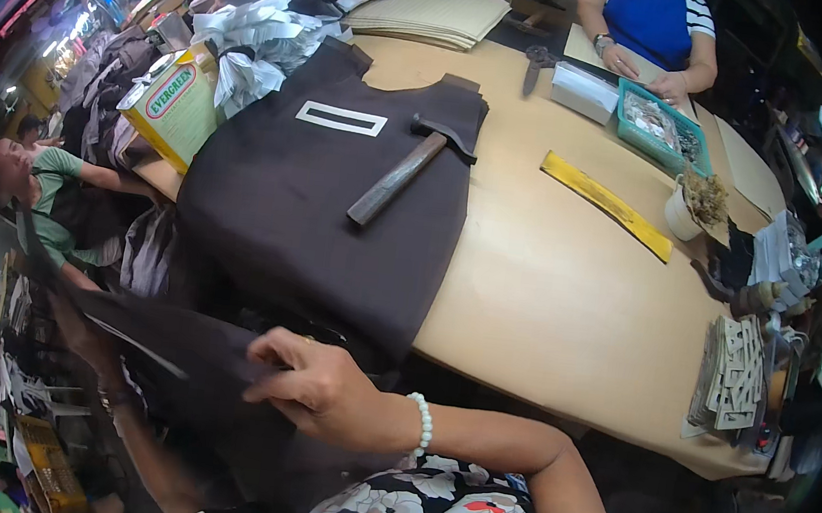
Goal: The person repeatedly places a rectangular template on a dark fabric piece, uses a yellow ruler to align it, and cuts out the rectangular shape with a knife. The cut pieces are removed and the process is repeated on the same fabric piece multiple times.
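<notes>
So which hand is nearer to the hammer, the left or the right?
The right. The right hand is below the hammer in the picture, at the raised dark fabric; the left hand is farther off, toward the picture's left edge, blurred and partly hidden.

Left hand [81,330] blurred, partly behind dark cloth [209,411].

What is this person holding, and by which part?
Dark cloth: the right hand seems to pinch it near its upper edge. The left hand, at its left side, is too blurred to judge.
</notes>
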Demonstrator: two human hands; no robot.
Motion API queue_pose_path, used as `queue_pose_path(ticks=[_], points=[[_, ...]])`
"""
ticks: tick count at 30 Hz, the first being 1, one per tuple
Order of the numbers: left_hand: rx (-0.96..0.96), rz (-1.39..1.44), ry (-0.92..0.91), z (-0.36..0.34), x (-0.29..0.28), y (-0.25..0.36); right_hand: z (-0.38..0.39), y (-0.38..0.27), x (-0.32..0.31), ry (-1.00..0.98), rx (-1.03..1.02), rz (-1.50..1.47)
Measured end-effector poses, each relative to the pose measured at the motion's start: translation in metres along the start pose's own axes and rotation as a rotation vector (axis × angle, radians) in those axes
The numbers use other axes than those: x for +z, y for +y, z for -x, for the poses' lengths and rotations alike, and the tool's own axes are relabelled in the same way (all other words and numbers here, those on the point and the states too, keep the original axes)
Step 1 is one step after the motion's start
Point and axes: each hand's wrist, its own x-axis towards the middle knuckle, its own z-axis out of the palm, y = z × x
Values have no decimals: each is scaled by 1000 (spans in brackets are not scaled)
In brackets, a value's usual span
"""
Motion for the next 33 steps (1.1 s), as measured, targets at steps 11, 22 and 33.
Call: queue_pose_path(ticks=[11, 22, 33], points=[[-85, -93, -68, 37, -2, -45, -7, 3, 38, -93, -40, 60], [293, 265, -131, -162, 134, 48, -54, 12, -66, 260, 143, 378], [590, 438, -116, -162, 264, 250, -24, 102, -176, 375, 522, 674]])
